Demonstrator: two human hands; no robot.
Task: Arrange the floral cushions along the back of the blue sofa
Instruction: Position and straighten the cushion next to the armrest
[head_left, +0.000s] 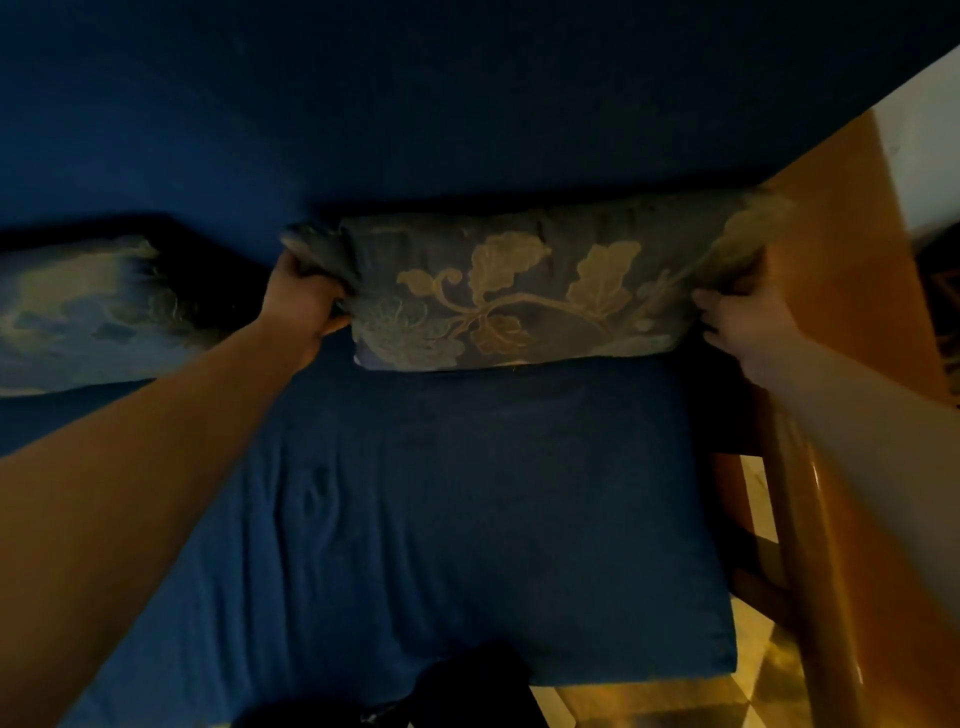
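Note:
A floral cushion (519, 291) with tan leaves on dark blue cloth stands against the back of the blue sofa (467, 130), at the right end of the seat (441, 519). My left hand (304, 301) grips its left edge and my right hand (743, 317) grips its right edge. A second floral cushion (88, 312) leans against the sofa back at the far left, apart from the first, with a dark gap between them.
A wooden armrest (841, 249) runs along the sofa's right side, close to my right hand. Tiled floor (701, 696) shows at the bottom right. A dark shape (457, 691) sits at the bottom edge of the seat.

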